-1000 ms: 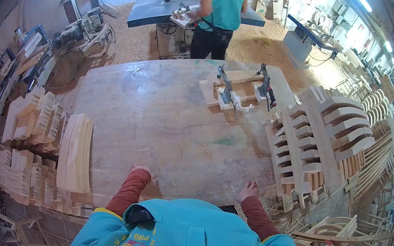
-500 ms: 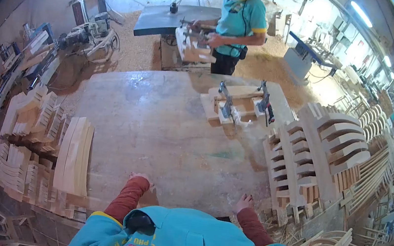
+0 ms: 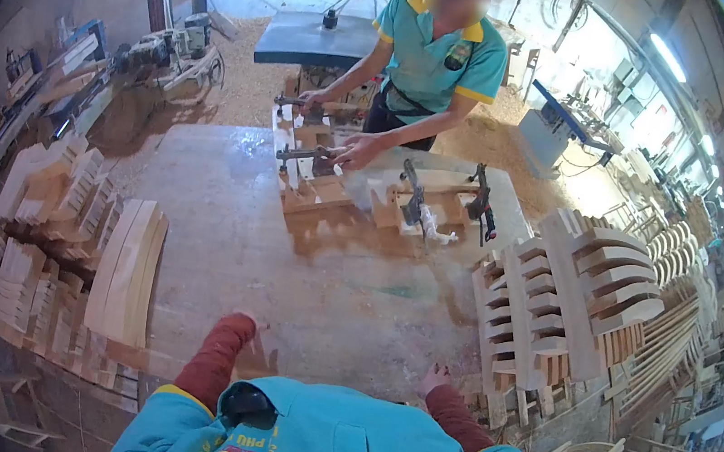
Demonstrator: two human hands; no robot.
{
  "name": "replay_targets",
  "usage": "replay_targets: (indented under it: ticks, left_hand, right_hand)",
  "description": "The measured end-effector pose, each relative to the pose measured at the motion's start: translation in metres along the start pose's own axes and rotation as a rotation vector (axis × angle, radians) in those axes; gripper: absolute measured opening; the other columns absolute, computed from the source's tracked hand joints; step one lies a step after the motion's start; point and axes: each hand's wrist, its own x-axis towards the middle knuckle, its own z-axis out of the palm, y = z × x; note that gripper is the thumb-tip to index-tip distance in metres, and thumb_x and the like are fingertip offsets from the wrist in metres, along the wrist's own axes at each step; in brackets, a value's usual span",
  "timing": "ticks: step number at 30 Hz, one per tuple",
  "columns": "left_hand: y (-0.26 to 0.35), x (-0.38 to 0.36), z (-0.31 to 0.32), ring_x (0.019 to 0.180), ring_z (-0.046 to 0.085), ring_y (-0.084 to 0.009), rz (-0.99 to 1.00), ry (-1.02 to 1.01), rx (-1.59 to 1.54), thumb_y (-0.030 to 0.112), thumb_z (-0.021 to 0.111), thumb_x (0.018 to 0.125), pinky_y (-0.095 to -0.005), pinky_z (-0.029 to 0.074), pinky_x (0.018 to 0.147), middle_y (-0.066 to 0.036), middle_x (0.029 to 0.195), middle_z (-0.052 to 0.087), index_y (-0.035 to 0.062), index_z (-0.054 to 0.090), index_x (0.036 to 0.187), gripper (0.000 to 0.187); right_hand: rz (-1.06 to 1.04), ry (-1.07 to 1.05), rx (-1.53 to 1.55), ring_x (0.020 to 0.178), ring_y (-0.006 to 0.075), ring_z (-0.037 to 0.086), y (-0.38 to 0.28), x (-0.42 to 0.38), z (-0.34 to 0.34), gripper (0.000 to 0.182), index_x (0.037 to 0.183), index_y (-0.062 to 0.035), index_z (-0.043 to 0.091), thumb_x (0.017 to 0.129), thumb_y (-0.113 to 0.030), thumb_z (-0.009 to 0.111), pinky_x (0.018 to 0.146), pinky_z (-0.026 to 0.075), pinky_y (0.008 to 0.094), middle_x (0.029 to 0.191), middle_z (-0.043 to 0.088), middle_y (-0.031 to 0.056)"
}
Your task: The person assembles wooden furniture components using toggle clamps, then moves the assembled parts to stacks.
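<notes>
My left hand (image 3: 252, 320) rests at the near side of the wooden worktable (image 3: 221, 253), mostly hidden behind its dark red cuff; the bit of finger that shows is stretched out. On the same side, farther right, my right hand (image 3: 436, 378) touches the tabletop with fingers apart and nothing in them. Across the table, a co-worker's hands hold a wooden frame with clamps (image 3: 311, 164), its near end low over the far edge. To its right lies another clamped wooden frame (image 3: 438, 201), a white rag or scrap hanging on one clamp.
Curved wooden pieces (image 3: 127, 273) stand at the table's left edge beside more stacks (image 3: 2, 284). Stacked slatted wooden parts (image 3: 544, 305) line the right side. Behind the co-worker (image 3: 443, 63) is a dark machine table (image 3: 313, 41); sawdust covers the floor.
The co-worker has come forward to the table and brought the clamped frame over its far edge. My hands stay on the tabletop; the view has shifted slightly.
</notes>
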Motion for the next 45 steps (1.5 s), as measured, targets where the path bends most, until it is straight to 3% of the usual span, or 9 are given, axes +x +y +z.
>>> replay_targets:
  ticks: [4, 10, 16, 18, 27, 32, 37, 40, 45]
  left_hand:
    - [-0.076, 0.105, 0.029, 0.093, 0.057, -0.0189, 0.178, -0.052, -0.548, 0.049, 0.048, 0.083, -0.0349, 0.042, 0.085, -0.007, 0.105, 0.063, 0.0094, 0.058, 0.115, 0.051]
    - [-0.017, 0.052, -0.093, 0.093, 0.059, -0.0182, 0.371, 0.524, -0.964, 0.03, 0.059, 0.083, -0.0294, 0.044, 0.084, -0.012, 0.103, 0.064, 0.0019, 0.055, 0.116, 0.044]
    - [0.095, 0.062, -0.16, 0.091, 0.056, -0.0307, 0.659, 1.141, -0.382, 0.022, 0.061, 0.073, -0.0394, 0.044, 0.081, -0.013, 0.091, 0.063, 0.0084, 0.062, 0.099, 0.03]
    - [0.128, 0.087, -0.149, 0.092, 0.056, -0.0283, 0.449, 0.832, -0.125, 0.029, 0.065, 0.072, -0.0394, 0.042, 0.084, -0.01, 0.096, 0.062, 0.0116, 0.062, 0.101, 0.034]
    - [0.144, 0.1, -0.104, 0.077, 0.059, -0.0267, 0.325, 0.976, -0.249, 0.044, 0.056, 0.077, -0.0403, 0.04, 0.072, -0.008, 0.076, 0.063, 0.0136, 0.064, 0.075, 0.032]
    - [0.089, 0.035, -0.082, 0.077, 0.058, -0.0248, 0.476, 0.819, -0.259, 0.038, 0.057, 0.077, -0.0376, 0.038, 0.075, -0.006, 0.07, 0.061, 0.0147, 0.067, 0.071, 0.026]
    - [0.03, -0.055, -0.045, 0.073, 0.056, -0.0205, 0.569, 0.741, -0.103, 0.035, 0.059, 0.075, -0.036, 0.036, 0.074, -0.002, 0.066, 0.059, 0.0162, 0.066, 0.065, 0.022]
    - [-0.005, -0.093, -0.019, 0.075, 0.055, -0.0203, 0.573, 0.661, -0.01, 0.027, 0.064, 0.073, -0.0362, 0.037, 0.077, -0.005, 0.07, 0.058, 0.0122, 0.064, 0.062, 0.018]
    - [-0.054, -0.097, 0.02, 0.086, 0.056, -0.0254, 0.17, 1.311, -0.348, 0.014, 0.067, 0.068, -0.039, 0.043, 0.08, -0.013, 0.088, 0.058, 0.0056, 0.062, 0.084, 0.019]
  right_hand:
    - [-0.052, -0.115, -0.242, 0.129, 0.0385, 0.026, -0.011, -0.022, -0.035, 0.084, 0.14, -0.0008, 0.013, 0.076, -0.034, 0.057, 0.103, 0.029, 0.0425, 0.141, 0.018, 0.0282]
    - [-0.102, -0.124, -0.146, 0.127, 0.0383, 0.03, -0.008, -0.016, -0.047, 0.081, 0.139, -0.0024, 0.018, 0.074, -0.028, 0.058, 0.103, 0.03, 0.0428, 0.14, 0.019, 0.0297]
    - [-0.098, -0.026, -0.165, 0.127, 0.039, 0.031, -0.017, -0.037, -0.047, 0.08, 0.138, -0.0006, 0.02, 0.071, -0.024, 0.058, 0.103, 0.03, 0.043, 0.138, 0.021, 0.0314]
    - [-0.076, -0.039, -0.126, 0.127, 0.0395, 0.03, -0.022, -0.035, -0.049, 0.083, 0.138, -0.0006, 0.019, 0.069, -0.021, 0.06, 0.103, 0.03, 0.0428, 0.139, 0.019, 0.0322]
    - [-0.041, -0.007, -0.096, 0.121, 0.0418, 0.036, -0.006, 0.0, -0.017, 0.077, 0.134, 0.0008, 0.028, 0.069, -0.023, 0.061, 0.102, 0.03, 0.043, 0.131, 0.033, 0.0305]
    - [-0.817, 0.618, 0.297, 0.116, 0.0377, 0.042, -0.12, -0.005, -0.112, 0.058, 0.124, 0.0, 0.044, 0.069, -0.011, 0.058, 0.103, 0.029, 0.0412, 0.123, 0.048, 0.0209]
    - [-1.122, 0.763, 0.38, 0.11, 0.0367, 0.048, -0.271, -0.039, -0.184, 0.061, 0.131, 0.0005, 0.034, 0.078, -0.021, 0.057, 0.093, 0.039, 0.042, 0.118, 0.05, 0.0232]
    - [-0.654, 0.08, 0.274, 0.094, 0.0408, 0.057, -0.312, -0.041, -0.175, 0.061, 0.134, -0.0046, 0.029, 0.086, -0.035, 0.048, 0.083, 0.044, 0.0462, 0.103, 0.058, 0.0256]
    - [-0.795, 0.193, 0.277, 0.076, 0.0455, 0.058, -0.322, -0.038, -0.119, 0.051, 0.13, -0.0028, 0.028, 0.091, -0.034, 0.037, 0.067, 0.044, 0.0516, 0.084, 0.059, 0.029]
